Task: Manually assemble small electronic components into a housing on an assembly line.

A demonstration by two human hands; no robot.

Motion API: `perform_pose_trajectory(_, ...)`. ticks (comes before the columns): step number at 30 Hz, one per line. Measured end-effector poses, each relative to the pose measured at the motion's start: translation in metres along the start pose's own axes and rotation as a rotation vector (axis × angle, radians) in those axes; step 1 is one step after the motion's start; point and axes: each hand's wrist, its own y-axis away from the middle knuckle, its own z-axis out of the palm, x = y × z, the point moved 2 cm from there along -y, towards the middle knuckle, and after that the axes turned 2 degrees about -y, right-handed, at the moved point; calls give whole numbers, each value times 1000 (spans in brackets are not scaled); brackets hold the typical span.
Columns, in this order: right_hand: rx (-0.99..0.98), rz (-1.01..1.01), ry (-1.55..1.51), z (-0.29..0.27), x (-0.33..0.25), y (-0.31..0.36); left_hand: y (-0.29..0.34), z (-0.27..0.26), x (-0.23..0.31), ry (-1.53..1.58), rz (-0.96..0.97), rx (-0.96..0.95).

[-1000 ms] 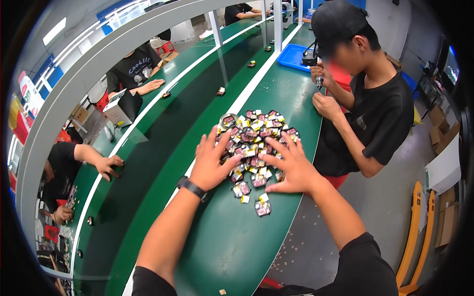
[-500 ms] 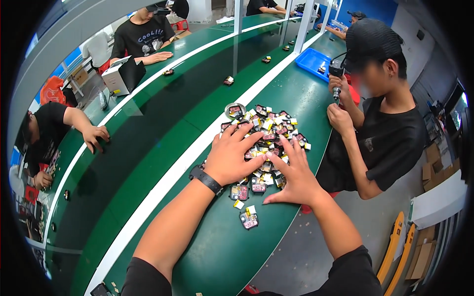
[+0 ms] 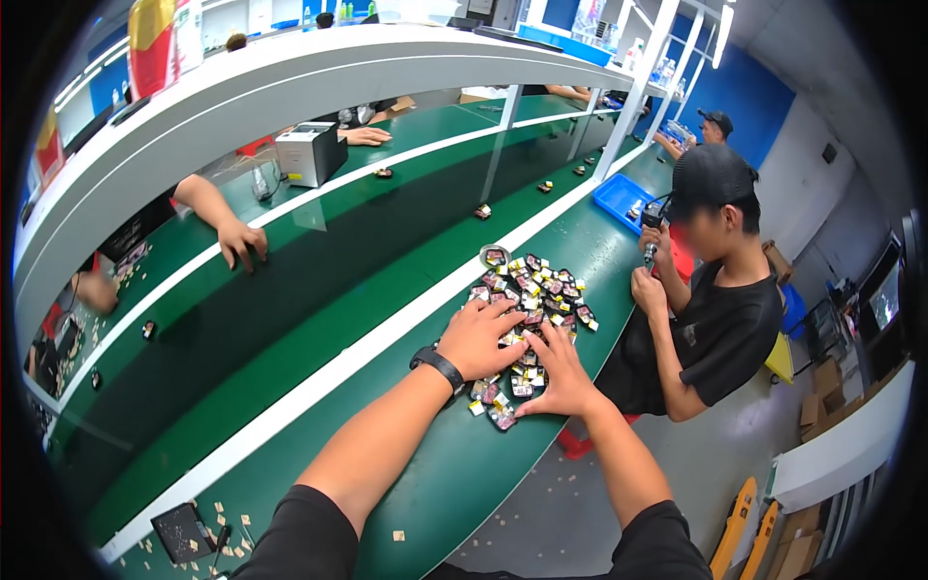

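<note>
A heap of several small flat pieces (image 3: 537, 290), black with pink, yellow and white faces, lies on the green workbench (image 3: 454, 464). My left hand (image 3: 480, 337) rests palm down on the near left side of the heap, fingers spread, a black band on its wrist. My right hand (image 3: 559, 370) presses flat on the near right side, fingers apart. Neither hand grips a piece. A few pieces (image 3: 499, 414) lie just in front of my hands.
A person in black (image 3: 713, 290) stands at the bench's right edge, holding a tool near a blue tray (image 3: 619, 196). A dark green conveyor belt (image 3: 290, 300) carries small parts. Other people's hands (image 3: 240, 242) reach in from the far side. A grey box (image 3: 309, 153) sits beyond.
My head has turned, shifting the view. Both hands have drawn closer together on the near end of the heap, pulling pieces inward.
</note>
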Motion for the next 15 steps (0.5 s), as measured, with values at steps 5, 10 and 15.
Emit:
perform_pose_trajectory(5, 17, -30, -27, 9, -31, 3, 27, -12, -3, 32, -25, -3)
perform_pose_trajectory(10, 56, -24, -53, 17, -55, 9, 50, -19, -1, 31, -48, 2)
perform_pose_trajectory(15, 66, -56, -102, 27, -78, 12, 77, -28, -1, 69, -70, 32)
